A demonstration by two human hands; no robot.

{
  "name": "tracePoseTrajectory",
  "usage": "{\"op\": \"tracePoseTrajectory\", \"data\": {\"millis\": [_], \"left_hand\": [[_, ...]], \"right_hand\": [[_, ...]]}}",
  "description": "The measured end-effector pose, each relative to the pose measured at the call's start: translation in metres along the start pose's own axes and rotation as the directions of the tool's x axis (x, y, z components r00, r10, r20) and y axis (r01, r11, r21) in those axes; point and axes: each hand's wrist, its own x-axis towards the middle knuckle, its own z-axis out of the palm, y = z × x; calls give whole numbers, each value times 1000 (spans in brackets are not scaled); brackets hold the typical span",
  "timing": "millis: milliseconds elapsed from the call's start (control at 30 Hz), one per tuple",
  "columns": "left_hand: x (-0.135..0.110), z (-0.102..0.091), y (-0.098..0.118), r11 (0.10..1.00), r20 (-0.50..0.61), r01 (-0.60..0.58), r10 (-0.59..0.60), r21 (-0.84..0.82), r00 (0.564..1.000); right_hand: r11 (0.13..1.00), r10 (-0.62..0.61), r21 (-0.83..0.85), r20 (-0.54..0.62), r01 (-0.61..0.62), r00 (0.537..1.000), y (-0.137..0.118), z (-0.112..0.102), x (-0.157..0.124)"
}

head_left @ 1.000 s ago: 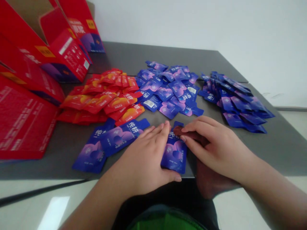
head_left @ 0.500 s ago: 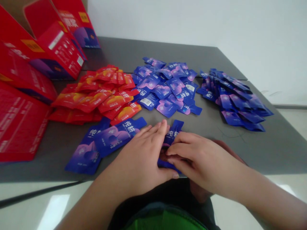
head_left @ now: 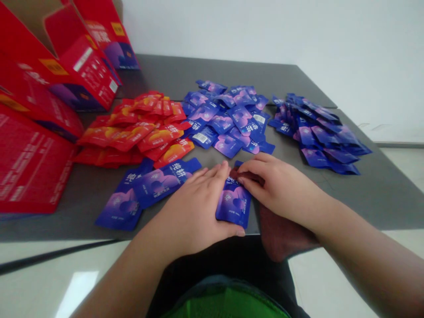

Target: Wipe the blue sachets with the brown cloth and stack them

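Red printed cartons stand at the bench's left, then a pile of red-orange pouches and two overlapping blue pouches. The left hand lies flat, its grip wide, against a single blue pouch's left edge, near the front edge; behind sits a blue-pouch heap. The right hand's narrow grip pinches a brown cloth over that pouch's top. Rightmost is a blue-pouch stack.
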Motion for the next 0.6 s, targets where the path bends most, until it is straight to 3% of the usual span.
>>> {"op": "tracePoseTrajectory", "data": {"millis": [133,233,300,367,600], "left_hand": [[0,0,1,1000,3,13,-13,5,1000],[0,0,1,1000,14,23,-23,-1,1000],[-1,1,0,1000,17,21,-21,-1,1000],[-1,1,0,1000,12,11,-11,0,1000],[0,1,1,999,25,49,-49,-10,998]], "right_hand": [[996,-26,78,-84,33,996,-7,-9,-9],[955,-176,250,37,161,984,-23,-16,-24],[935,-224,312,148,170,963,-33,-17,-32],[938,-218,312,203,148,955,-39,-16,-37],[969,-146,224,162,108,976,-34,-6,-24]]}}
